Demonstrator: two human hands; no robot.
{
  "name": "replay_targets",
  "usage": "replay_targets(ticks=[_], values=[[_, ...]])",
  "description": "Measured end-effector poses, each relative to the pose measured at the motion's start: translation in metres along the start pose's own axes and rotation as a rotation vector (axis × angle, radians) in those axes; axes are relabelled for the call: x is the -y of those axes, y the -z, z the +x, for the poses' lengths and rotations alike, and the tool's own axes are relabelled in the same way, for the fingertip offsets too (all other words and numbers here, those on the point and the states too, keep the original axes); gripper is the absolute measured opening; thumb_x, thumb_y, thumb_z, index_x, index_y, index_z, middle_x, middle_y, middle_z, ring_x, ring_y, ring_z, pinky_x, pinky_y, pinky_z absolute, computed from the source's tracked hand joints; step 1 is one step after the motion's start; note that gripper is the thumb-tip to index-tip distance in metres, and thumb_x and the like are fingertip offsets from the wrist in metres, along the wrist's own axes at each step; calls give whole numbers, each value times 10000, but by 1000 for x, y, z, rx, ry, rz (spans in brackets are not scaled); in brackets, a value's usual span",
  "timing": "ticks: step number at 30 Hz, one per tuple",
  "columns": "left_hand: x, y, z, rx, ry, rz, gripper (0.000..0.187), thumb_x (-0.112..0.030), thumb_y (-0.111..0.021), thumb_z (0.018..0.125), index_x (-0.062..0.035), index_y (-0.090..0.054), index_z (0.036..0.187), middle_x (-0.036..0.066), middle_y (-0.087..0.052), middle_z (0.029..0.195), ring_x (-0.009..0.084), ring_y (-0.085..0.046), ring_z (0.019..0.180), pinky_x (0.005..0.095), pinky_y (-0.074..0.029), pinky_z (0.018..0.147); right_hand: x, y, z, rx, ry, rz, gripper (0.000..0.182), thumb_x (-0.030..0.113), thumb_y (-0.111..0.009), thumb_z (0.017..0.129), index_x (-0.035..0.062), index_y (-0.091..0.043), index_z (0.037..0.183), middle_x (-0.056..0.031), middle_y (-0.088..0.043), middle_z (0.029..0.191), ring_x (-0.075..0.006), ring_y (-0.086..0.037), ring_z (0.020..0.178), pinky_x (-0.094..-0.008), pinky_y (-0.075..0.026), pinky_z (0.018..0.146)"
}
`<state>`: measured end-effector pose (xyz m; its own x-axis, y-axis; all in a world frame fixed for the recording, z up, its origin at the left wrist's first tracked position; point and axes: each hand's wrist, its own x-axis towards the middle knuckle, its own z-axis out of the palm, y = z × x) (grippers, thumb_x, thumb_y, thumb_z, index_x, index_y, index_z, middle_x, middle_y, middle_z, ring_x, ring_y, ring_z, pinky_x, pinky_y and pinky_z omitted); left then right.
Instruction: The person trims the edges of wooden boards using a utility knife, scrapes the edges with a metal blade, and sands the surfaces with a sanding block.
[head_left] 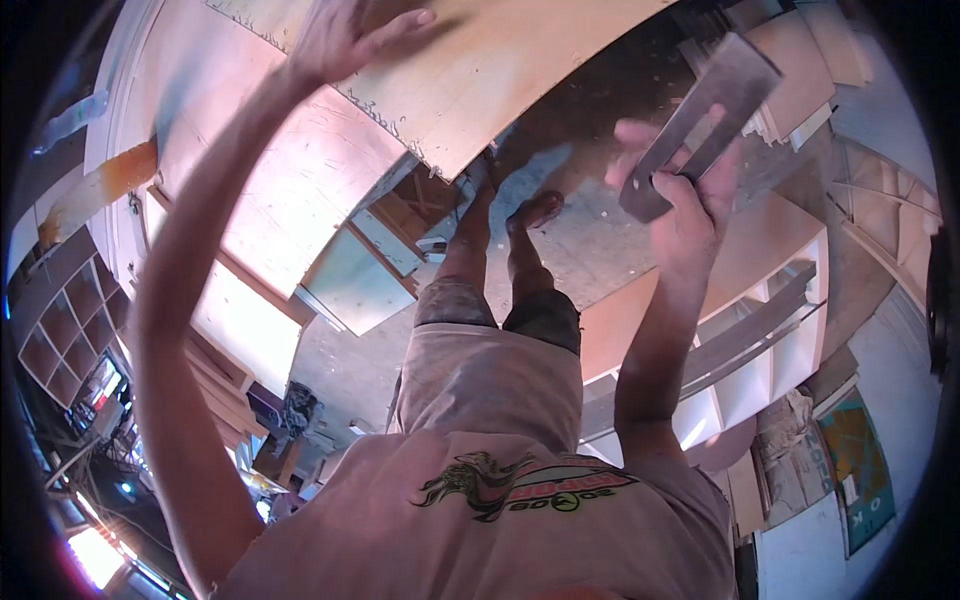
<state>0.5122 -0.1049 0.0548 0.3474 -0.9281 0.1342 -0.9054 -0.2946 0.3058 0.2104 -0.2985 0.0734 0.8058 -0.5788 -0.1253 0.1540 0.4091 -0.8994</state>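
Note:
My left hand [345,38] is over a pale wooden panel [470,70] at the top, its thumb stretched out to the right and its other fingers cut off by the frame edge. A shadow falls on the panel beside the thumb. On the right, my right hand [700,195] is raised, gripping a flat, dark grey-brown tool [735,85] with a long slot, one rounded end and one square end. My thumb presses on its near face, and fingers show behind it and through the slot. I cannot tell what kind of tool it is.
Rough chips line the panel's edge, with a second pale board [300,170] to its left. A white-sided shelf unit [765,385] lies at the right. My feet [537,210] stand on the concrete floor [620,245]. A cubbyhole rack [75,325] is at far left.

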Motion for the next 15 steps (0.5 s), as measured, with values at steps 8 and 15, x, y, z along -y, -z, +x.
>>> replay_targets(ticks=[8,15], values=[[5,-5,24,127,-67,102,799,-598,-535,821,-87,-351,1408,270,-232,1468,426,-204,1368,547,-173,1094,-46,-48,-9,8,-306,-472,233,182,-480,970,5,-468,1121,-107,-606,656,-114,-555,455,-246,-449,432],[2,-7,23,122,-37,88,816,-603,-554,800,-94,-351,1404,278,-236,1462,434,-210,1364,555,-170,1095,-64,-59,5,58,-379,-311,361,146,-495,958,10,-355,1262,-78,-550,588,-129,-550,420,-266,-426,355]])
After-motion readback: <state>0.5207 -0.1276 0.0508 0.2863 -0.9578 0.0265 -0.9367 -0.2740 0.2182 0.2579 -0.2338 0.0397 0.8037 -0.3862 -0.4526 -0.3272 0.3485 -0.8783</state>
